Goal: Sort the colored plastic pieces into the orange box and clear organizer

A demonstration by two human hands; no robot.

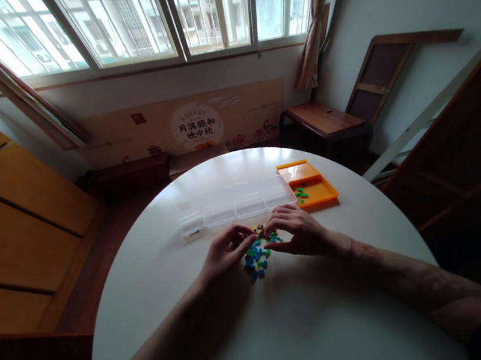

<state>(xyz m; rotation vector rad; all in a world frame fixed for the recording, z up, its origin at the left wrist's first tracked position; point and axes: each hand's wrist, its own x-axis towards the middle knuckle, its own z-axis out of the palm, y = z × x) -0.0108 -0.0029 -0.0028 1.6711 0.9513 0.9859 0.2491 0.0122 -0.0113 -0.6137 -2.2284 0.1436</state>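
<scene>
Both hands rest on the round white table (pixel 290 318), fingers curled down into a small pile of bricks (pixel 256 254). The left hand (pixel 225 254) sits at the pile's left edge with fingertips bent inward and touching the pieces; the right hand (pixel 297 232) lies at its right edge, index finger and thumb drawn close together over the bricks. Whether either hand actually pinches a piece cannot be told, as the bricks are too small and partly hidden by the fingers. The pile, mostly blue with some green and yellow, lies between the two hands, near the table's middle.

Just beyond the hands stands a clear plastic compartment box (pixel 235 205), lying lengthwise across the table. Touching its right end is an orange tray (pixel 315 191) holding a few green pieces (pixel 301 195). Farther off, past the table's edge, a low wooden bench (pixel 324 118) stands by the wall under the barred windows (pixel 141 16).
</scene>
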